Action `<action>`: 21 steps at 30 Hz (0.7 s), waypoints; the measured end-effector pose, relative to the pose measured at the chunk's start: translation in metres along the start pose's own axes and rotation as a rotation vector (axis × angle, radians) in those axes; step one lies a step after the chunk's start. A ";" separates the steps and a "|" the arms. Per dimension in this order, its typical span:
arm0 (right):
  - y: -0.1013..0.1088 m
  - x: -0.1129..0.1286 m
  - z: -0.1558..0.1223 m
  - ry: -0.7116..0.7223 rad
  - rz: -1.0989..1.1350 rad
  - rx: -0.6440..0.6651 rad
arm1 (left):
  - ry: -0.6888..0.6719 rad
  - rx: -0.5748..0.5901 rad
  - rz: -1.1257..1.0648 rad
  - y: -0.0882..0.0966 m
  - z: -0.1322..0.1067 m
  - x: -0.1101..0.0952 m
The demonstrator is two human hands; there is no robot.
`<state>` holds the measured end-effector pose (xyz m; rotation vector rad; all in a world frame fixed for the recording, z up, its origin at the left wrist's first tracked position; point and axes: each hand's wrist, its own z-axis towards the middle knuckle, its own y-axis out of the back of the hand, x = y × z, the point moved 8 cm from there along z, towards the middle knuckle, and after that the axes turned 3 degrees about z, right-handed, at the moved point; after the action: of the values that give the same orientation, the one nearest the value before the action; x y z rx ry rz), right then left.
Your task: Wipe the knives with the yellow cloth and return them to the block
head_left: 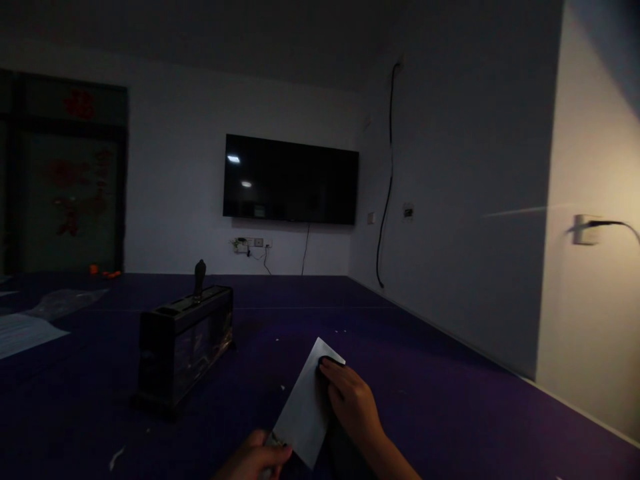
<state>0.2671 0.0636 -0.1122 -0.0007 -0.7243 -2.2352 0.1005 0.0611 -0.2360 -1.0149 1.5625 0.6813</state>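
At your far left, pale sheets (25, 330) lie on the purple surface (450, 400), partly cut off by the frame and too dim to identify. Behind them a dark doorway (70, 173) carries red decorations that are blurred past reading. Further in stands a black box (185, 343) with a dark handle (199, 279) sticking upright from its top. Whatever the handle belongs to is hidden inside. A switched-off screen (290, 180) hangs on the back wall.

Your left hand (255, 460) sits at the bottom edge, mostly out of frame, with its fingers curled around the lower end of a pale flat piece (305, 407). That piece tilts up and away from you just above the surface, right of the box, and you cannot tell paper from metal in this light. Your right hand (353, 400) lies on its upper right edge, fingertips over a small dark spot. Its thumb is hidden, so pinching or merely pressing cannot be told. A wall plug (585, 229) shows at far right.
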 end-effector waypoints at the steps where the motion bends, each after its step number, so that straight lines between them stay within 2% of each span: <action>1: -0.002 0.004 0.000 0.018 0.002 0.021 | 0.001 -0.036 0.011 0.002 0.002 0.000; 3: -0.005 0.011 0.000 0.045 0.001 0.059 | 0.012 -0.114 0.042 0.005 0.006 0.000; 5: -0.006 0.014 0.000 0.049 0.001 0.074 | 0.023 -0.143 0.060 0.006 0.007 0.002; 10: -0.003 0.010 0.002 0.005 0.017 0.078 | -0.042 -0.119 0.053 0.006 0.002 0.006; 17: 0.007 -0.010 0.006 -0.101 -0.031 0.026 | 0.032 -0.138 0.108 0.008 0.010 0.009; 21: 0.010 -0.015 0.006 -0.112 -0.038 0.001 | 0.066 -0.159 0.136 0.009 0.009 0.012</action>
<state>0.2828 0.0711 -0.1048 -0.1137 -0.7911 -2.2855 0.0969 0.0703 -0.2505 -1.0639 1.6663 0.8848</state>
